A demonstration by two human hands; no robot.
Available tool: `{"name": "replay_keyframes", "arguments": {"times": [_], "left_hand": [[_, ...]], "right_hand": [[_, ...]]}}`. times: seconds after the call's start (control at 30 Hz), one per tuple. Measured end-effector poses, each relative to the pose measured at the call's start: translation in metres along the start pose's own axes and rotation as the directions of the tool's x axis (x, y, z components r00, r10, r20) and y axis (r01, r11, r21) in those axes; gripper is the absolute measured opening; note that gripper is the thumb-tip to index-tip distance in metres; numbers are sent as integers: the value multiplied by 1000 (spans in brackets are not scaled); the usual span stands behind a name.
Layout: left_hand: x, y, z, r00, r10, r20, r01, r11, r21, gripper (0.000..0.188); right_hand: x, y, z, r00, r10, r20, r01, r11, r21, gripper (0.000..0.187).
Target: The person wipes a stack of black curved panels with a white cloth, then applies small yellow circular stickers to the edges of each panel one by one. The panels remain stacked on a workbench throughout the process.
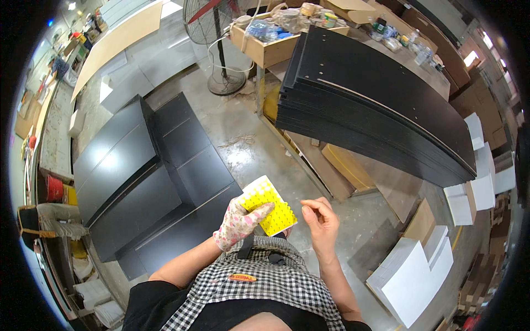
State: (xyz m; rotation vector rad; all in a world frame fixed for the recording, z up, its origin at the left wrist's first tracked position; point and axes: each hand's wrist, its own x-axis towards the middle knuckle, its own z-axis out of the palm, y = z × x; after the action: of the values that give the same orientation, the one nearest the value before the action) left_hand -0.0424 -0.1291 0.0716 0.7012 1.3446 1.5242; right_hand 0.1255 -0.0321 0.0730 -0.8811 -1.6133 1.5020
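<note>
My left hand (pixel 238 225), in a white glove with a pink flower pattern, holds a pad of yellow sticker sheets (pixel 277 218) in front of my body. The thumb lies across the pad's face, which carries rows of small dark marks; its far corner is white with pale yellow dots. Just to the right of the pad, apart from it, is my bare right hand (pixel 323 223). Its thumb and forefinger are drawn together in a pinch, and whatever is between the fingertips is too small to make out.
Black boards (pixel 381 94) lie stacked on a workbench at the right, near a wooden tray (pixel 251 51) of jars and bags. More black panels (pixel 118 151) are piled low at the left. A standing fan (pixel 225 83) is beyond; white panels (pixel 408 281) lie at lower right.
</note>
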Motion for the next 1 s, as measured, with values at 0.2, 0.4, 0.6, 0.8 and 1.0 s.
{"name": "replay_keyframes", "arguments": {"times": [0.2,0.4,0.6,0.8,1.0], "left_hand": [[12,7,3,999,40,36,-48,967,249,26],[18,11,0,995,76,62,-95,900,425,28],[21,6,-4,993,113,35,-117,903,413,24],[12,-4,-18,999,-8,-52,18,982,189,25],[-4,-17,-37,999,-19,-41,24,990,141,24]], "right_hand": [[27,-13,-5,988,-51,149,77,982,-174,9],[44,-8,-2,960,-126,248,184,956,-228,7],[49,-7,5,935,-148,322,245,927,-285,5],[61,-6,15,961,-250,121,270,943,-197,7],[106,-5,22,860,-487,-152,411,837,-361,7]]}}
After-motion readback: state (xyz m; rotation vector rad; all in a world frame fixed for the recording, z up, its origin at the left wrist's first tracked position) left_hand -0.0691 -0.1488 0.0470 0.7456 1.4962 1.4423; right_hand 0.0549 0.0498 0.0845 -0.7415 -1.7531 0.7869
